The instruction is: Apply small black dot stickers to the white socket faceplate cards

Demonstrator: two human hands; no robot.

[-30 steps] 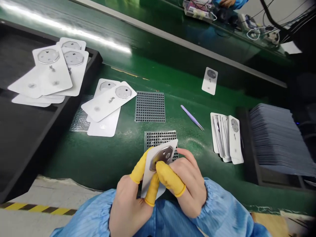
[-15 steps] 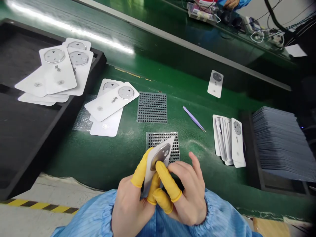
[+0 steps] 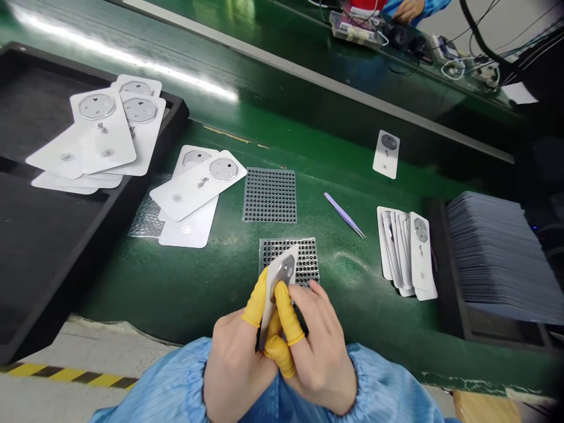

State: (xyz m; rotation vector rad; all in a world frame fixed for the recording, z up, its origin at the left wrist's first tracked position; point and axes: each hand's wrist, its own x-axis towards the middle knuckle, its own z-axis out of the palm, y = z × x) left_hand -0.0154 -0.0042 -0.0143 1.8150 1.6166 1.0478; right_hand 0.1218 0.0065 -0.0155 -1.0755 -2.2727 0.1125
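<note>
A white phone back cover (image 3: 277, 267) with a grey camera plate is tilted up on edge between my hands, above the bench's near side. My left hand (image 3: 238, 358) is closed on its left edge, yellow finger cots on thumb and finger. With a yellow-cotted finger, my right hand (image 3: 317, 346) presses on the camera plate; its other cotted digit is bent low by the cover, and the remaining fingers are bare. Behind the cover lies a sheet of small black round pieces (image 3: 308, 258), partly hidden. A similar sheet (image 3: 269, 195) lies farther back. Purple tweezers (image 3: 343, 215) rest to the right.
Several white covers (image 3: 103, 132) lie piled across a black tray (image 3: 35, 235) at left. More overlap on the bench (image 3: 189, 202). At right stand a fanned stack of covers (image 3: 405, 252) and a black box of grey sheets (image 3: 493, 252). One cover (image 3: 386, 154) lies farther back.
The cover has turned more edge-on and shifted slightly left with my hands. My right hand's raised bare finger has lowered. The surrounding items stay in place.
</note>
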